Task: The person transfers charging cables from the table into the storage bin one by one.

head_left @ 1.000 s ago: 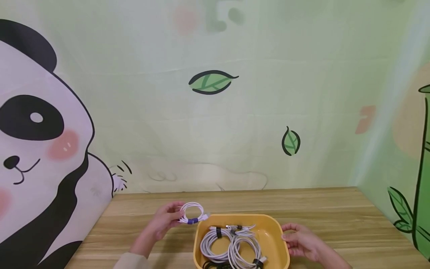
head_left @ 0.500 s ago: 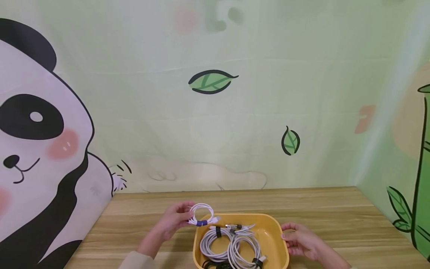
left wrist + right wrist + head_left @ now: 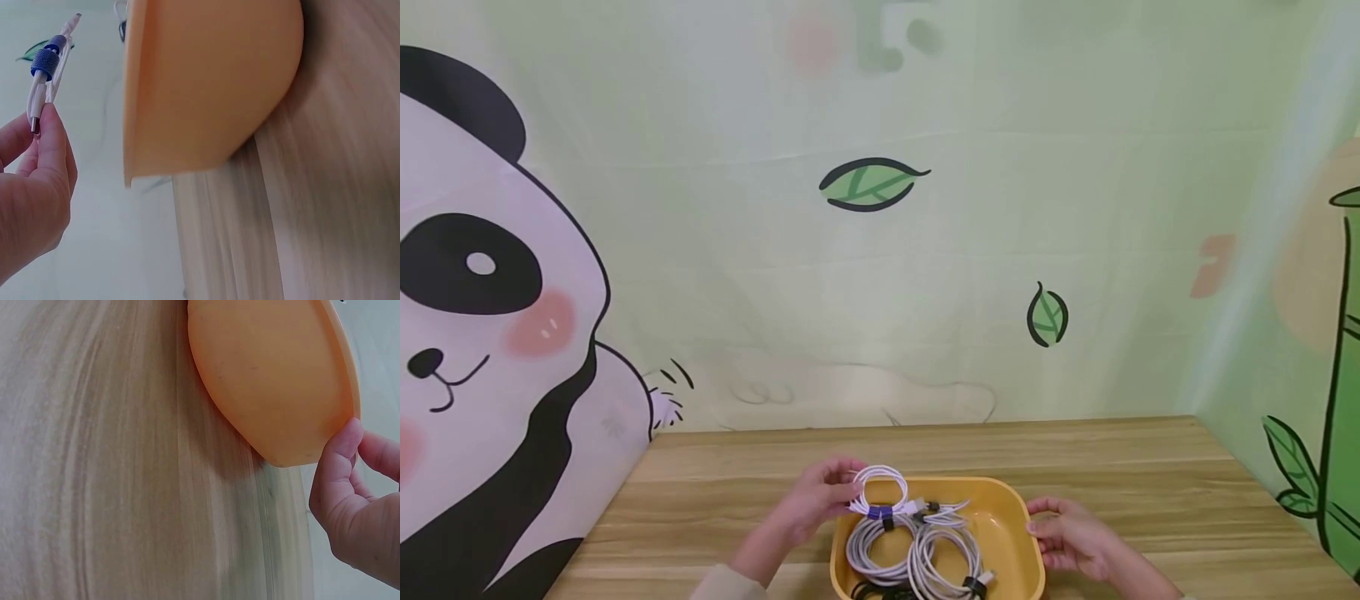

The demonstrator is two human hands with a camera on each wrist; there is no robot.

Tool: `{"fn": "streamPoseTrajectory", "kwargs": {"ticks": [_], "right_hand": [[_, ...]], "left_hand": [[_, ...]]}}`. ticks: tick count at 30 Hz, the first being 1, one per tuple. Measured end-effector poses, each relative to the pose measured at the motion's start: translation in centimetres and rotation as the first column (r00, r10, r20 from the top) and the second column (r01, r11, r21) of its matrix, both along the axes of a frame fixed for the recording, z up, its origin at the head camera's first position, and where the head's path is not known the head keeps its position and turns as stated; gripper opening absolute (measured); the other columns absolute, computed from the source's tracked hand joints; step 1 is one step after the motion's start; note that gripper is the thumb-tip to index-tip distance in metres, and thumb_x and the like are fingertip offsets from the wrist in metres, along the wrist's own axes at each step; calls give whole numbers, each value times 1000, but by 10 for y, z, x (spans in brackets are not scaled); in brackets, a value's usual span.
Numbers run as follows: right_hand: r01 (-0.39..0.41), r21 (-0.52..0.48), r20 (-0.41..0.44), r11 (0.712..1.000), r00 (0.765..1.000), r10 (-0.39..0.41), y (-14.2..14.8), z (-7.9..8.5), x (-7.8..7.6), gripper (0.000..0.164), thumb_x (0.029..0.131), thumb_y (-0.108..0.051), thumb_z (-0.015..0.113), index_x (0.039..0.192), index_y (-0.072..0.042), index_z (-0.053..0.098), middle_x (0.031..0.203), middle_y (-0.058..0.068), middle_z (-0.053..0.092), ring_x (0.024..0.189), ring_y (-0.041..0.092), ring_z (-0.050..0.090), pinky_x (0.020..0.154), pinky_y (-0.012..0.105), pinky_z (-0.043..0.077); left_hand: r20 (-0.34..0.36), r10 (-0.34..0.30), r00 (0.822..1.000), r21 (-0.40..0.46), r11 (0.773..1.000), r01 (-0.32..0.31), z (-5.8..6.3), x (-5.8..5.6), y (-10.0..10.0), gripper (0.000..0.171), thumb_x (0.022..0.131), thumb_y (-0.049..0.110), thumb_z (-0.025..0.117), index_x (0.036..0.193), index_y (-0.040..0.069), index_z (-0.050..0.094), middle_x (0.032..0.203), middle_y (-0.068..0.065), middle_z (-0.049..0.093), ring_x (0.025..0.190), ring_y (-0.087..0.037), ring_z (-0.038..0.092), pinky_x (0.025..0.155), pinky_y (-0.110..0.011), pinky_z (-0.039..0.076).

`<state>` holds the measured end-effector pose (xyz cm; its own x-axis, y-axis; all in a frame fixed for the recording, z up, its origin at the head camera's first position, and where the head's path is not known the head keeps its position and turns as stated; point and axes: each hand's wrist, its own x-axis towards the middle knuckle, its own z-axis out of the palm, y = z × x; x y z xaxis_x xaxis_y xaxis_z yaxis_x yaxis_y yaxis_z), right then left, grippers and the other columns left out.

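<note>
My left hand [image 3: 820, 500] pinches a small coiled white USB cable [image 3: 882, 490] between thumb and fingers. A blue strap [image 3: 45, 64] binds that coil, and in the head view it hangs above the left back part of a yellow plastic bin [image 3: 1000, 492]. Inside the bin lie a grey cable coil [image 3: 868, 554] with a black tie and a paler coil [image 3: 942, 567] overlapping it. Black cable [image 3: 883, 592] shows at the bottom edge of the view. On the bin's right side, my right hand [image 3: 1075, 537] grips the rim, the thumb [image 3: 344, 447] against the outer wall.
The bin stands on a wood-grain table [image 3: 1112, 450], its near part cut off by the frame. Behind the table rises a pale green printed backdrop [image 3: 760, 275] with a panda and leaves.
My left hand has carried the white USB cable rightward and slightly down, from beside the bin to above its left back part. The right hand stays on the rim.
</note>
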<state>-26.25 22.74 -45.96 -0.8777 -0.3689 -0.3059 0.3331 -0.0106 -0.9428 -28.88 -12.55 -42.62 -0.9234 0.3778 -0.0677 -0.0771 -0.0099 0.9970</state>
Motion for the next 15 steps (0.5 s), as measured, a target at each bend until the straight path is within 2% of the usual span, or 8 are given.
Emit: {"fn": "streamPoseTrajectory", "kwargs": {"ticks": [10,15], "right_hand": [[2,6,0,1000,1000,-2,0,0,-1,38,81,-7,55,113,3,38,64,-3,56,55,5,53,50,18,49],[7,15,7,1000,1000,-7,0,0,-1,36,80,-7,56,110,1,39,63,-3,56,55,5,53,50,17,49]], "left_hand": [[10,6,1000,-24,1000,-6,-4,7,20,35,81,1,56,113,-9,47,85,-1,49,73,-9,52,64,-20,48],[3,-14,1000,-24,1000,14,-6,10,30,36,81,0,55,114,-10,46,85,-3,50,72,-9,51,63,-19,49]]}}
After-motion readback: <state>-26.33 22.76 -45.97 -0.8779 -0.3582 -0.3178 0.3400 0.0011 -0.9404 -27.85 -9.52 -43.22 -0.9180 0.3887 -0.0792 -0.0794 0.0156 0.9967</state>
